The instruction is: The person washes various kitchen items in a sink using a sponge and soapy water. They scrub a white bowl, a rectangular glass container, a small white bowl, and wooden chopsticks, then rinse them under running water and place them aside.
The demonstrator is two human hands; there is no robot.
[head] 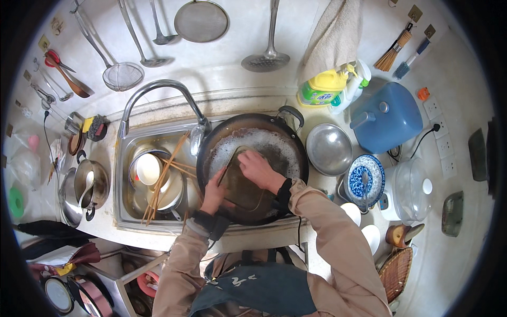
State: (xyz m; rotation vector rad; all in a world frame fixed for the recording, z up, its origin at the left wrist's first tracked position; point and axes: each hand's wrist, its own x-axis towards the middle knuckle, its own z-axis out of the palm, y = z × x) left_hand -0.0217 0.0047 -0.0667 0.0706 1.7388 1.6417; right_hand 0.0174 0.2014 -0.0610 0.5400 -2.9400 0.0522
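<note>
A large dark wok point(204, 154), partly filled with brownish, sudsy water, sits over the right part of the sink. My left hand point(214, 194) grips the left edge of a see-through rectangular dish or lid point(244, 188), tilted within the wok. Fingers curled, my right hand point(257, 168) presses against the upper part of that piece. Whether a cloth or sponge is under those fingers is hidden. White soap foam point(273, 138) rings the water along the wok's far side.
Left of the wok, the steel sink point(126, 178) holds bowls point(148, 169) and wooden chopsticks point(166, 178) lying across them. A curved faucet point(162, 83) arches behind. To the right stand a metal bowl point(328, 148), a blue-patterned plate point(374, 170) and a blue jug point(390, 119).
</note>
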